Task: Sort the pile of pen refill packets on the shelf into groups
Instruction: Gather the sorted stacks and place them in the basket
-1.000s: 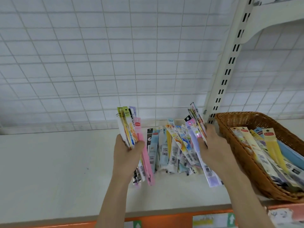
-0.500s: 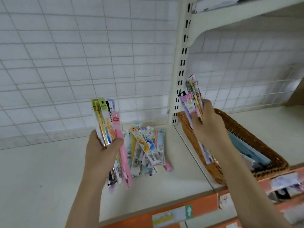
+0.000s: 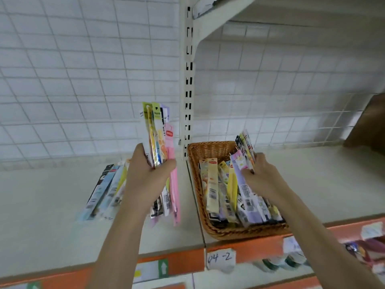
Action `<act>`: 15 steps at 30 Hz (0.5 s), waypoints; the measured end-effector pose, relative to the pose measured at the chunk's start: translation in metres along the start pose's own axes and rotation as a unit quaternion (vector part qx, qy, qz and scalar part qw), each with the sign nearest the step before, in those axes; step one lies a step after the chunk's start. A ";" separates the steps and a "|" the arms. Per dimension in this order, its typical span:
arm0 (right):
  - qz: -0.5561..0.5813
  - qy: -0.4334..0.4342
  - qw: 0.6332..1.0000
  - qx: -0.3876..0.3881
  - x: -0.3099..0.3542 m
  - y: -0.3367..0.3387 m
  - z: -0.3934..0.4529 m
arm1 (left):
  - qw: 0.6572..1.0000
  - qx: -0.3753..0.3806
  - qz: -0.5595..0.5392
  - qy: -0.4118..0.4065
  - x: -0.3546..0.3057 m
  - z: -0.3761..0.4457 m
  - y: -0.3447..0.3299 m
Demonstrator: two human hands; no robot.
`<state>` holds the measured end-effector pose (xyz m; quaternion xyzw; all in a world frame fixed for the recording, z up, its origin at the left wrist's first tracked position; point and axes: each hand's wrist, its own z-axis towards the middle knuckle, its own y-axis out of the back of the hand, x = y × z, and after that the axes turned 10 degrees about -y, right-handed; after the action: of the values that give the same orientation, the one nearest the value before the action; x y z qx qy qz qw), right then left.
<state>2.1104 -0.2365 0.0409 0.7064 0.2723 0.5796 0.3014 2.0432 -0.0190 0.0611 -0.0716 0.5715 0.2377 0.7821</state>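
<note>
My left hand (image 3: 146, 176) grips an upright bundle of pen refill packets (image 3: 159, 140), with a pink packet hanging down its right side. A loose pile of packets (image 3: 106, 188) lies on the white shelf (image 3: 41, 215) to the left, partly hidden by my left forearm. My right hand (image 3: 260, 176) holds a second bundle of packets (image 3: 244, 151) over the wicker basket (image 3: 208, 151), its lower ends down among the packets lying in the basket.
A slotted white upright (image 3: 188, 84) stands behind the basket, between two shelf bays. A wire grid backs the shelf. An orange shelf edge (image 3: 187, 261) carries a paper label "04-2" (image 3: 220, 258). A brown object (image 3: 366, 126) sits at far right.
My right hand has dropped with its bundle from above the basket's left rim down into the basket. The view has swung right, so the loose pile now lies left of my left hand.
</note>
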 end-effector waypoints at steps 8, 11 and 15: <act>-0.055 0.053 0.996 -0.042 -0.014 -0.016 0.010 | 0.999 -0.035 0.038 -0.004 0.003 -0.023 -0.007; -0.150 0.045 0.985 -0.067 -0.013 -0.022 0.012 | 0.998 -0.054 0.045 -0.002 0.002 -0.026 -0.002; -0.190 0.044 0.978 -0.071 -0.014 -0.020 0.006 | 0.997 -0.064 0.047 0.003 0.001 -0.029 -0.003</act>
<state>2.1131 -0.2346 0.0162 0.5921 0.3728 0.5604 0.4432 2.0197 -0.0332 0.0501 -0.0953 0.5605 0.3099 0.7621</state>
